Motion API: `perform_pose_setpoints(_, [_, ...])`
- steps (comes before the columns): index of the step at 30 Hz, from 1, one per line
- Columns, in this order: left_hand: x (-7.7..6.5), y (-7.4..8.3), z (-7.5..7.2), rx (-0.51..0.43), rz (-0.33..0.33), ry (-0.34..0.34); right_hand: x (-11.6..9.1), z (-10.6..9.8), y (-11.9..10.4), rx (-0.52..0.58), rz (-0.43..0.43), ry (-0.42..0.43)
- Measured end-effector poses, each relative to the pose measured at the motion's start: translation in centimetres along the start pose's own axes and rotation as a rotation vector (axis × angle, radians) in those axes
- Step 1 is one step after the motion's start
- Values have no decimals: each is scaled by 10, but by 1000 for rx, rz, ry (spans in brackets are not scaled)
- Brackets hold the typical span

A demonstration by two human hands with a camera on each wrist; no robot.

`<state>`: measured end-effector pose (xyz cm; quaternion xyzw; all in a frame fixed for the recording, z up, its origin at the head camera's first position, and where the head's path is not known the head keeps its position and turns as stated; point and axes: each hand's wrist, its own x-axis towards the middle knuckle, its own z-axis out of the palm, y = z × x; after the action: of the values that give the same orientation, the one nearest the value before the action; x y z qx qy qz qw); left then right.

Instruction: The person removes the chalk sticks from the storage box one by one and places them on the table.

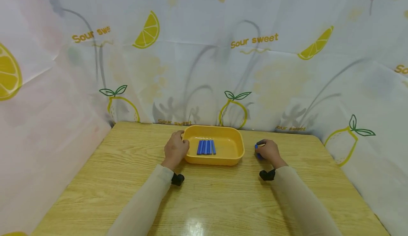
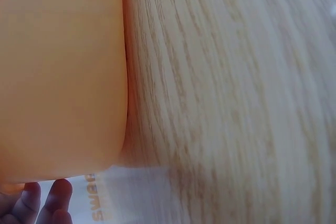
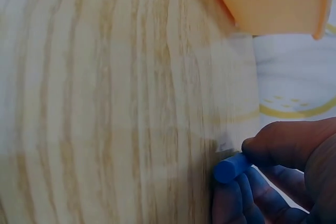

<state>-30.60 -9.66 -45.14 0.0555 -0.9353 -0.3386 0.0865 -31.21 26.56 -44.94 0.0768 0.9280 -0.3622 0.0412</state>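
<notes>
At its left end, the yellow plastic basin (image 1: 223, 161) is gripped by my left hand (image 1: 175, 147), with the thumb at the rim and fingertips (image 2: 32, 203) around the far corner. Inside the basin several blue chalk sticks (image 1: 206, 147) lie side by side, left of its middle. To the right of the basin, my right hand (image 1: 269, 151) pinches a blue chalk stick (image 3: 231, 168) between thumb and fingers, low over the table. Its round, flat end sticks out of the grip. More blue (image 1: 259, 156) shows just under that hand, mostly hidden by it.
The wood-grain table (image 1: 220, 200) carries the basin near its back edge. A white cloth (image 1: 204, 69) printed with lemons and "Sour sweet" hangs behind the table and along both sides. Black wrist straps (image 1: 267, 175) sit at the sleeve cuffs.
</notes>
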Motion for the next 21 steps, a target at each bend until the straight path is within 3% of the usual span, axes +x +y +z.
perform_pose_setpoints(21, [-2,1,-2,11,-2,4,-1,1,4,-38,-28,20])
